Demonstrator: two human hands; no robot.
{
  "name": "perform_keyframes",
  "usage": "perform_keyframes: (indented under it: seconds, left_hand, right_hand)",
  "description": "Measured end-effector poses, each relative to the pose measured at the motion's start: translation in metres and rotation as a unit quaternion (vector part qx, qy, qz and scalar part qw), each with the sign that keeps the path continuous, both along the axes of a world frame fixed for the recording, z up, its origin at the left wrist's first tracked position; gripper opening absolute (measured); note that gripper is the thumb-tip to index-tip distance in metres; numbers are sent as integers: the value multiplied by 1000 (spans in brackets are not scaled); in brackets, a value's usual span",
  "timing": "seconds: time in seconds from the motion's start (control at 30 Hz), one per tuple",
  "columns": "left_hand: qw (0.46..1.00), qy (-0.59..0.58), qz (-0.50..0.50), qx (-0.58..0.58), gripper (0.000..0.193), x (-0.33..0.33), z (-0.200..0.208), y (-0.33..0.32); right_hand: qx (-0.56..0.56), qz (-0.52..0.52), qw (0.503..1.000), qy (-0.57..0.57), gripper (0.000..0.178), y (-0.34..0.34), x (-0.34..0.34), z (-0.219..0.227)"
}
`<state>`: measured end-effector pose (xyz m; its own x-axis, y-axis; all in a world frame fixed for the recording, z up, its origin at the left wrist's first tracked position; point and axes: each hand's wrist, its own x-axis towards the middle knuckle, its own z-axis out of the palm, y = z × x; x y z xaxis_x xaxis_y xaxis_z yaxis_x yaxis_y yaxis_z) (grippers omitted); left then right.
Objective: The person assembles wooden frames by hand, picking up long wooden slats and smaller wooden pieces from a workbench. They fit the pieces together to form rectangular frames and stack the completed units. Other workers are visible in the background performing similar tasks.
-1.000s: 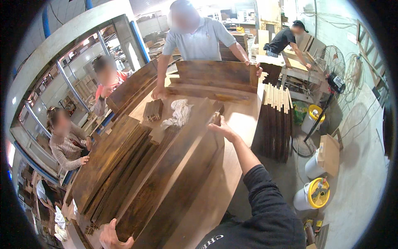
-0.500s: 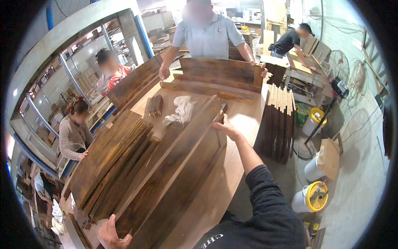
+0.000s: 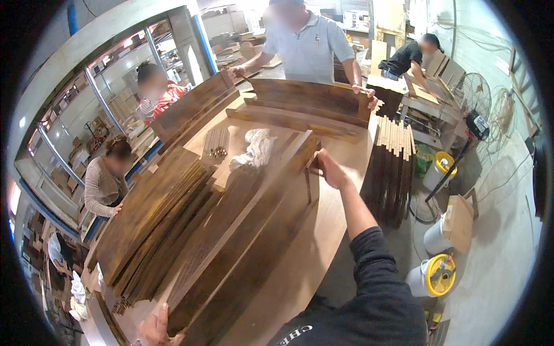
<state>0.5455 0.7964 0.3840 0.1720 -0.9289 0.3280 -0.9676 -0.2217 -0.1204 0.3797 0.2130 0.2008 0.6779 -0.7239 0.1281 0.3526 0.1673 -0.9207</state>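
Note:
A long dark-stained wooden board point(image 3: 231, 254) with raised edges slants across the worktable in front of me. My left hand point(image 3: 158, 330) grips its near end, at the lower left, partly cut off by the picture's edge. My right hand point(image 3: 330, 168) is closed round its far end, by a short dark end piece; its fingertips are partly hidden. A thin dark strip or leg point(image 3: 309, 185) shows below that hand. To the left lie stacked dark boards point(image 3: 153, 222). Beyond the board are a crumpled white cloth point(image 3: 254, 149) and a bundle of thin sticks point(image 3: 216, 142).
Across the table point(image 3: 311, 248), a person in a grey polo shirt point(image 3: 309, 49) holds dark boards point(image 3: 306, 98). Two people stand along the left side; another bends over a bench behind. Upright strips point(image 3: 392, 161), white buckets with yellow rims point(image 3: 431, 275) and a fan point(image 3: 473, 98) stand right.
My right hand has shifted slightly right and turned at the board's far end. My left hand sits a bit lower. The person opposite has moved one hand to the left-hand board's end.

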Motion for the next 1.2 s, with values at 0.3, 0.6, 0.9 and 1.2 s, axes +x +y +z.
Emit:
perform_keyframes:
  seconds: [0.3, 0.6, 0.9, 1.2]
  left_hand:
    - [999, -15, 41, 25, 77, -10, -11, 1]
    - [977, -130, 168, -19, 54, -21, -30, 42]
    - [845, -108, 387, -352, 77, -57, -64, 113]
    - [611, 302, 296, -669, 134, -16, -171, 120]
  right_hand:
    - [-372, -277, 881, -94, 27, 45, -9, 264]
    - [-644, 35, 702, 303, 23, 111, 111, 186]
    - [-684, 339, 530, 370, 37, 264, 83, 220]
    - [-698, 338, 457, 436, 53, 276, 102, 222]
